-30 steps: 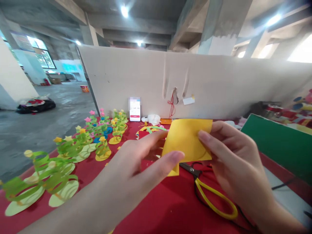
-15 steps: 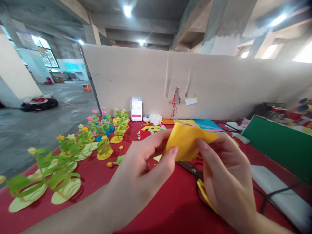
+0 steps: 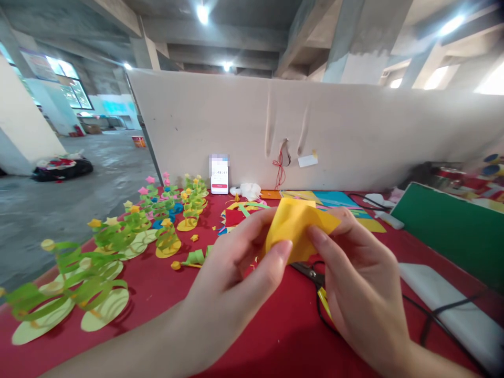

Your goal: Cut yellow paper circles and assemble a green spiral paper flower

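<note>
A small piece of yellow paper (image 3: pixel 293 226) is held up between both hands, bent over at its left part. My left hand (image 3: pixel 240 278) pinches its left edge, thumb in front and fingers behind. On the other side, my right hand (image 3: pixel 354 273) grips the paper's right part between thumb and fingers, and a pointed corner sticks out towards the index finger. Under the hands lies a pair of scissors (image 3: pixel 315 275) with black blades and yellow on the handles, partly covered by my right hand.
Rows of green paper-spiral ornaments (image 3: pixel 104 307) with stars stand at the left. A phone (image 3: pixel 219 173) leans against the white partition (image 3: pixel 220 115). Coloured paper scraps (image 3: pixel 236 215) lie behind my hands. At right are a green board (image 3: pixel 452 236), a white slab (image 3: pixel 441 294) and black cables.
The yellow paper is bent further over at its left part, and my left thumb has slid slightly right on it. My right hand has shifted a little left, towards the left hand.
</note>
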`<action>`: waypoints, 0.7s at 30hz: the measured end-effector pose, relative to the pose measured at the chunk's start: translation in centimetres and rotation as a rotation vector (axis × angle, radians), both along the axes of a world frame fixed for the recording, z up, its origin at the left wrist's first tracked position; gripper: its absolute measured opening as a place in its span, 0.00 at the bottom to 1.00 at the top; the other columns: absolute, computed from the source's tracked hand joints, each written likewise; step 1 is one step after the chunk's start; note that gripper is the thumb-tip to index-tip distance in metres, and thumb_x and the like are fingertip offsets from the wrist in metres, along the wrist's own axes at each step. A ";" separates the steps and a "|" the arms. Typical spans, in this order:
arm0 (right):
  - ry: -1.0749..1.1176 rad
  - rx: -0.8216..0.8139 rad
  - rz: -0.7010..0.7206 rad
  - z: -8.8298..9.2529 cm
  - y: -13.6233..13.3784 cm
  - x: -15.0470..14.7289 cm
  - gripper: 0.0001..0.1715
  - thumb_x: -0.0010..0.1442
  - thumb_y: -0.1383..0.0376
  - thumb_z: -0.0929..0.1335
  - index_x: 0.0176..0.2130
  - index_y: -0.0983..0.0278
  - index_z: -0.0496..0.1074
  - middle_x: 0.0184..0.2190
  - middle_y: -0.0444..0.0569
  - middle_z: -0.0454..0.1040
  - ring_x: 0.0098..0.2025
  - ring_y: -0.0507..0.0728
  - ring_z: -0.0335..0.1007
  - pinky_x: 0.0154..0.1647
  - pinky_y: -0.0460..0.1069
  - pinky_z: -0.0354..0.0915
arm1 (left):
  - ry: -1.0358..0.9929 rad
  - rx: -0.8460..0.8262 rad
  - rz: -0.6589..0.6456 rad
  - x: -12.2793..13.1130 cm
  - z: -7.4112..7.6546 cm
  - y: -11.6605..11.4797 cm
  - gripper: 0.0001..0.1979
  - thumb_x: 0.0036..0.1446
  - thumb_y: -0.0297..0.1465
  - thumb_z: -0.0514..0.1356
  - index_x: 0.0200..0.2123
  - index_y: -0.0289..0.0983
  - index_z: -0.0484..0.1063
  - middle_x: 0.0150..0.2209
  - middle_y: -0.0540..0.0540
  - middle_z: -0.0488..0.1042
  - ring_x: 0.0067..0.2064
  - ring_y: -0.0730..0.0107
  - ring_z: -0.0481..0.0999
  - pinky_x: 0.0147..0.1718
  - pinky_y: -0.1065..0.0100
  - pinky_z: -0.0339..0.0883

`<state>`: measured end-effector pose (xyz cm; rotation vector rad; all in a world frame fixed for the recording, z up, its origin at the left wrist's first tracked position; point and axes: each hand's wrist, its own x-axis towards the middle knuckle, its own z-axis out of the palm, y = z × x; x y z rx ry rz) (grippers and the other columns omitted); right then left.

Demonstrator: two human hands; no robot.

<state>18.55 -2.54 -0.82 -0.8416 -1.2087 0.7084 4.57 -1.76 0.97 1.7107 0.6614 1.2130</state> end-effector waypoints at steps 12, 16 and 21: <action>0.005 0.023 -0.029 -0.3 0.1 -0.1 0.03 0.55 0.64 0.66 0.30 0.60 0.67 0.30 0.43 0.61 0.34 0.53 0.59 0.37 0.51 0.59 | -0.252 -0.145 -0.046 0.7 -0.9 0.2 0.14 0.59 0.28 0.52 0.45 0.50 0.69 0.42 0.56 0.74 0.44 0.77 0.71 0.37 0.83 0.65; -0.005 0.024 -0.023 -0.3 0.0 -0.1 0.02 0.55 0.64 0.66 0.30 0.60 0.67 0.29 0.43 0.61 0.34 0.53 0.58 0.36 0.51 0.58 | -0.272 -0.137 -0.056 1.1 -0.6 0.1 0.14 0.59 0.27 0.52 0.44 0.50 0.70 0.42 0.57 0.74 0.44 0.77 0.71 0.40 0.82 0.64; -0.007 0.015 -0.024 -0.3 0.0 0.0 0.01 0.55 0.64 0.66 0.31 0.60 0.68 0.29 0.43 0.61 0.34 0.53 0.58 0.36 0.51 0.58 | -0.289 -0.094 -0.068 1.2 -0.5 0.0 0.16 0.59 0.26 0.51 0.45 0.51 0.70 0.42 0.58 0.74 0.45 0.77 0.71 0.42 0.81 0.64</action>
